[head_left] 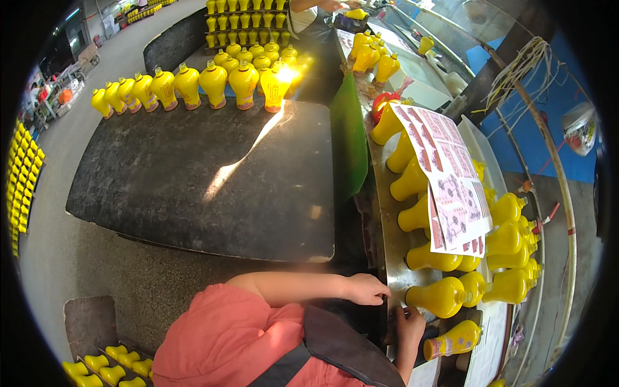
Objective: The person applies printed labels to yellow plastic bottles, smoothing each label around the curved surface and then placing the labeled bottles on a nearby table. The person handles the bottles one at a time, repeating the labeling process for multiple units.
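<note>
The fingers of the left hand point(366, 289) curl close together at the near edge of a narrow silver metal surface point(398, 276), and those of the right hand point(410, 327) are bent just beside them; whether either set is apart or gripping something cannot be told. Nearest the right hand are a plain glossy yellow vase-shaped bottle point(435, 297) and a yellow bottle with purple floral decoration point(454, 340), both on the work side. Beyond, white sheets printed in pinkish purple point(459, 193) drape over more yellow bottles, and a broad black tabletop point(213, 180) carries a bottle row point(213, 84).
</note>
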Motion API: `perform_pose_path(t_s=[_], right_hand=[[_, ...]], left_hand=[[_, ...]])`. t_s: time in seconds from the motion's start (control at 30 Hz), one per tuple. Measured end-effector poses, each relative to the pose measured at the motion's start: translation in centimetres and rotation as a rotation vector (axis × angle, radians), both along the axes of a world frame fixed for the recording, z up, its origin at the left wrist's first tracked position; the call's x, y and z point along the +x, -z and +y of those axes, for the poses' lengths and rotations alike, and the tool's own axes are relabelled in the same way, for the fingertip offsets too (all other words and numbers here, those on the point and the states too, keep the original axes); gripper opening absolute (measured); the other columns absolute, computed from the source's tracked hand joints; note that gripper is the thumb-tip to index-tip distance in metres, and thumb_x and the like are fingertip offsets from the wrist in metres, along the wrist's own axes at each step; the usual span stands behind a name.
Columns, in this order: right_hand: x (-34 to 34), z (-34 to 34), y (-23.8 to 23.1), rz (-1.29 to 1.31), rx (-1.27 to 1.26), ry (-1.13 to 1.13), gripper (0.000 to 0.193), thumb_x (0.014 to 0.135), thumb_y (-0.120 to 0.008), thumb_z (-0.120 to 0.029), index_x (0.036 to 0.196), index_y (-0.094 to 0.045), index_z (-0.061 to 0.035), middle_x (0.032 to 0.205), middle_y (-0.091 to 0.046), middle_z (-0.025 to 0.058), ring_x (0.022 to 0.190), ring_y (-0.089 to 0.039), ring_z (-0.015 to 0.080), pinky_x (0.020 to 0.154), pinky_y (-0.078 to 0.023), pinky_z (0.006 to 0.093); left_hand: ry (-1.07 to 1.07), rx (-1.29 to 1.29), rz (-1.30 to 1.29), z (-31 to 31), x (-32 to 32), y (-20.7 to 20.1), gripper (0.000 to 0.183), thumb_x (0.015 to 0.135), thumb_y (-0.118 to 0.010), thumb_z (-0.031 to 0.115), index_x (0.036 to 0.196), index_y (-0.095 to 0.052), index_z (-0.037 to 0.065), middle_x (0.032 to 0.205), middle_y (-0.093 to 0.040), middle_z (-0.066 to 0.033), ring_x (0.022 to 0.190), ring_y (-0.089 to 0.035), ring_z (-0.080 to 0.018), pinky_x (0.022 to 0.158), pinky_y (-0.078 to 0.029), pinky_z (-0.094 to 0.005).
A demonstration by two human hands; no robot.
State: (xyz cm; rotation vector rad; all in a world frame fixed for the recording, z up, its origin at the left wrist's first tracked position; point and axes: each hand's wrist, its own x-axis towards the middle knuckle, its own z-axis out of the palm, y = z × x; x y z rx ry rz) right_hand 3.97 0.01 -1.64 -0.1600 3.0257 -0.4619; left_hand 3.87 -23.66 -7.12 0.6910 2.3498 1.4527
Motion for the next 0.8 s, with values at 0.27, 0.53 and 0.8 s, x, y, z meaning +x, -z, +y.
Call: perform_pose_path(t_s=[0.27,0.53,0.8], right_hand=[[-0.3,-0.1,0.4,-0.011,0.028,0.003,0.034,0.079,-0.075,-0.036,0.080,-0.069,-0.0019,0.075,-0.070,0.0201,0.075,-0.069,0.0415,0.071,-0.054,0.0486],[-0.3,-0.2,0.1,-0.013,0.008,0.002,0.037,0.079,-0.078,-0.037,0.075,-0.067,-0.0020,0.071,-0.069,0.0183,0.072,-0.068,0.0407,0.068,-0.053,0.0484],[-0.2,0.0,0.1,-0.038,-0.022,0.027,0.035,0.077,-0.078,-0.035,0.077,-0.067,-0.0022,0.072,-0.068,0.0205,0.073,-0.068,0.0418,0.068,-0.053,0.0486]], left_hand=[[0.001,0.008,-0.046,-0.8,-0.2,1.7,0.042,0.093,-0.060,0.025,0.131,-0.064,0.008,0.115,-0.072,-0.0155,0.105,-0.068,-0.0339,0.090,-0.053,-0.0458],[-0.086,0.006,-0.038,-1.2,-0.3,4.5,0.042,0.092,-0.059,0.025,0.131,-0.064,0.010,0.107,-0.075,-0.0098,0.098,-0.070,-0.0293,0.086,-0.054,-0.0427],[-0.058,-0.011,-0.043,-0.3,-0.5,3.9,0.044,0.091,-0.058,0.025,0.131,-0.064,0.008,0.106,-0.075,-0.0119,0.097,-0.071,-0.0302,0.086,-0.054,-0.0426]])
